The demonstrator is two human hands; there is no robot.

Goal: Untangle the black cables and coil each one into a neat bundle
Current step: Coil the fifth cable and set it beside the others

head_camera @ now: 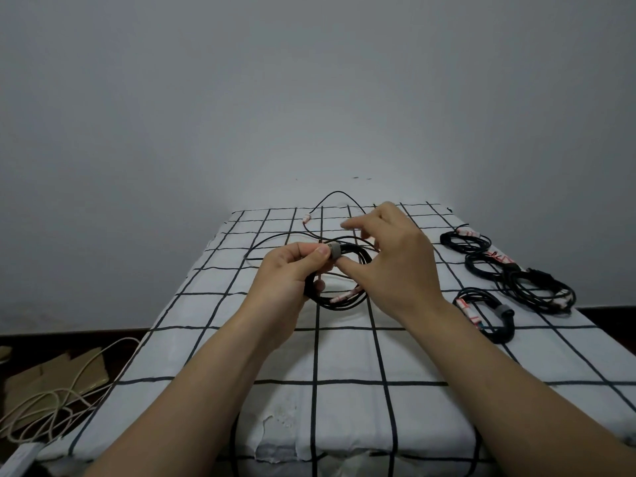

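With our left hand (285, 275), fingers curled, we grip a half-coiled thin black cable (344, 303) at its grey strap (335, 251), above the white, black-gridded table (344, 356). Our right hand (395, 266) thumb presses the strap, fingers loosely spread. Coiled black cable bundles (537, 287) lie to the right.

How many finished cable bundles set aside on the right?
4: farthest bundle, second bundle just nearer, rightmost bundle overlapping it, nearest bundle with grey tie. Overlap may hide another.

We can read no text anywhere; the red marks on the white tags (465, 232) of the coiled black cables (509, 270) are illegible.
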